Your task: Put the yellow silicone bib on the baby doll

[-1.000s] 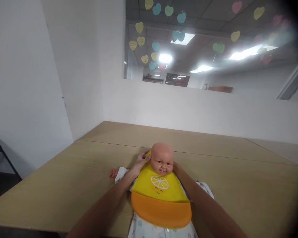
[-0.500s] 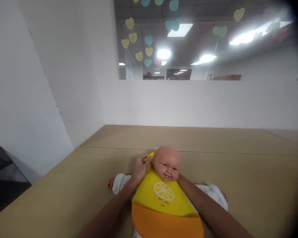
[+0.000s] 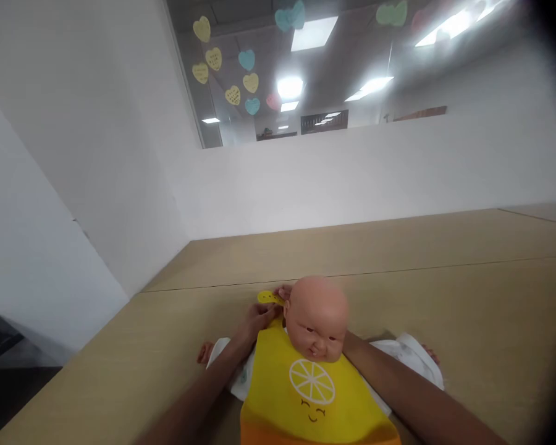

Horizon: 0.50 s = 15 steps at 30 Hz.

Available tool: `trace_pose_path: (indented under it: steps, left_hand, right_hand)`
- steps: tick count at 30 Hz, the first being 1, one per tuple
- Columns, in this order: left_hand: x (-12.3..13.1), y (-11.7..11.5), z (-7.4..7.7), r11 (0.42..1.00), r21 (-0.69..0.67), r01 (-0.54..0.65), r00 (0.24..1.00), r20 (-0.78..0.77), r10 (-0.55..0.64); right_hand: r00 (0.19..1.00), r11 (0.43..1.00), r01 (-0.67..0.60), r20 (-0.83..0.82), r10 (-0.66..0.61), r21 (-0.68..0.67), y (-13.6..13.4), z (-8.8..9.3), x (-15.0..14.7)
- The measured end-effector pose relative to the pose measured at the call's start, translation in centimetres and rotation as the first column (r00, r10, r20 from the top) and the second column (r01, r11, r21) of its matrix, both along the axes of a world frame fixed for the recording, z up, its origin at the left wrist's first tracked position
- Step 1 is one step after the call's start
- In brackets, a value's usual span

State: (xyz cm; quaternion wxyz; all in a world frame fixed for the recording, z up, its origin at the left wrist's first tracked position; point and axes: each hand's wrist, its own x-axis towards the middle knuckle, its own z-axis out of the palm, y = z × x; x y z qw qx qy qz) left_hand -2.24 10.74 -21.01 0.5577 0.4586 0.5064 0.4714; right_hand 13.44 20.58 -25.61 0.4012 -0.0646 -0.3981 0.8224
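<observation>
A baby doll (image 3: 317, 318) in white clothes lies on its back on the wooden table (image 3: 445, 296), head toward the wall. A yellow and orange bib (image 3: 306, 395) with a lemon face covers its chest. My left hand (image 3: 259, 318) is beside the doll's head, fingers closed on the bib's yellow neck strap (image 3: 269, 298). My right forearm (image 3: 398, 395) reaches behind the doll's neck, and the head hides that hand.
The light wooden table runs to a white wall (image 3: 352, 179) at the back and left. A window above shows ceiling lights and paper hearts (image 3: 234, 74). Dark floor (image 3: 9, 364) lies past the table's left edge.
The view has tilted and moved closer to the doll. My left hand has pulled the bib strap further up behind the head. The doll's head has tipped forward a little.
</observation>
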Motion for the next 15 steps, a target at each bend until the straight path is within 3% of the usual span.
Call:
trace_pose_path:
  steps: [4, 8, 9, 13, 15]
  left_hand:
    - [0.2, 0.2, -0.9, 0.996, -0.033, -0.077, 0.988, 0.131, 0.08]
    - [-0.3, -0.3, -0.8, 0.919, -0.066, -0.388, 0.921, 0.012, 0.389]
    - [-0.2, -0.5, -0.4, 0.913, -0.057, -0.404, 0.915, -0.026, 0.403]
    - [1.0, -1.1, 1.7, 0.988, -0.053, -0.142, 0.99, -0.024, 0.141]
    - [1.5, -1.2, 2.1, 0.993, -0.049, -0.11, 0.994, 0.004, 0.11]
  right_hand:
    - [0.999, 0.94, 0.03, 0.01, -0.035, 0.34, -1.2, 1.0, 1.5]
    - [1.0, 0.955, -0.002, 0.017, -0.003, 0.296, -1.9, 2.4, 1.9]
    - [1.0, 0.962, 0.006, 0.016, -0.011, 0.273, -2.0, 2.7, 1.9]
    - [0.998, 0.96, -0.055, 0.037, 0.046, 0.276, -1.7, 3.0, 2.2]
    - [0.994, 0.926, -0.11, 0.051, 0.098, 0.36, -1.4, 2.8, 2.4]
